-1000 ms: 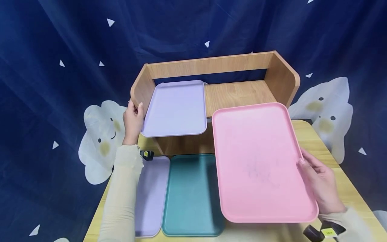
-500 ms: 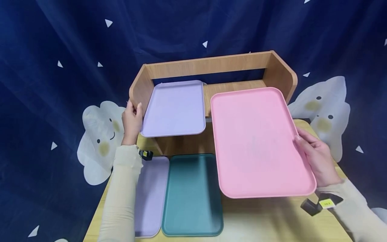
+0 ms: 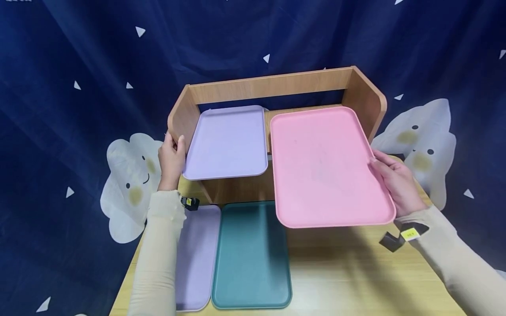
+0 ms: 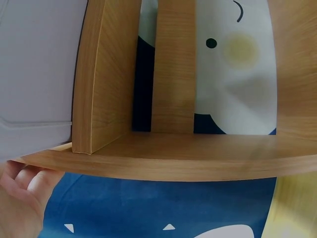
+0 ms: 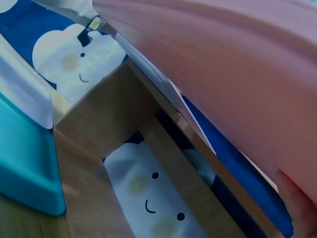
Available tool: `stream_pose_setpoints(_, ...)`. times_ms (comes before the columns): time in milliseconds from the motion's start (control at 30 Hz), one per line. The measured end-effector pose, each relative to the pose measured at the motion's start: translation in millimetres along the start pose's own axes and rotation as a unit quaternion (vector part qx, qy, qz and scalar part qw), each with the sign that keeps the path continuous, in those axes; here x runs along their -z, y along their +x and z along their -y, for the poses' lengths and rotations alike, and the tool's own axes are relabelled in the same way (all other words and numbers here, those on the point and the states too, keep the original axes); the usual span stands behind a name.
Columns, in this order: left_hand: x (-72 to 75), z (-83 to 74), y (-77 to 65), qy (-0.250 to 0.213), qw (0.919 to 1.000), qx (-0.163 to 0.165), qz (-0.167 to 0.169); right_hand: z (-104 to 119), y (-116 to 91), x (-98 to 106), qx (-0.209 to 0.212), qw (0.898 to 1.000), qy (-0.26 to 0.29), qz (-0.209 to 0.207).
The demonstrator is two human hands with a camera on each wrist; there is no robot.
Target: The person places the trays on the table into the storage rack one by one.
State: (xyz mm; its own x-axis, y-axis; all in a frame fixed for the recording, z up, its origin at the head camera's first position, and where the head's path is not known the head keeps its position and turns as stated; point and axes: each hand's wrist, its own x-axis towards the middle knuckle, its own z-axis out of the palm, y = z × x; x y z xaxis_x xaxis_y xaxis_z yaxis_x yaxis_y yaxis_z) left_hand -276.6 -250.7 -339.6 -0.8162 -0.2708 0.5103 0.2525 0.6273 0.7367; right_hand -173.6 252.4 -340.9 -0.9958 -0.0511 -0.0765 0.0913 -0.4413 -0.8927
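Pink tray (image 3: 328, 169) is held above the bench (image 3: 336, 272), right of the green tray (image 3: 251, 254). The right hand (image 3: 397, 182), pinching the pink one's right edge, lies just right of it, presumably gripping there so the left edge is free. Farther left, the left hand (image 3: 171, 160) curls round the wooden shelf's (image 3: 269, 87) left side, likely steadying it, beside the lilac tray (image 3: 227, 142) on top.
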Motion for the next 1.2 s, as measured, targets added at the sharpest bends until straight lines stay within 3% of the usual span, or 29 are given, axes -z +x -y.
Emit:
stream_pose_setpoints(300,0.2,2.1,0.9,0.002,0.9999,0.01,0.003,6,27,-12,-0.008,0.996,-0.072,-0.046)
stream_pose_setpoints(600,-0.6,2.2,2.3,0.004,1.0,0.005,-0.006,14,53,-22,-0.03,0.998,-0.043,-0.046)
stream_pose_setpoints(900,-1.5,2.8,2.0,0.009,0.9999,0.0,-0.012,17,66,-18,-0.044,0.998,-0.019,-0.031)
stream_pose_setpoints(1033,-1.3,2.2,1.6,0.008,0.9999,-0.002,-0.009,16,72,-18,-0.028,0.999,0.006,-0.034)
stream_pose_setpoints(1200,-1.5,1.9,1.2,0.007,0.9999,0.001,-0.007,15,83,-19,0.002,0.998,-0.018,-0.056)
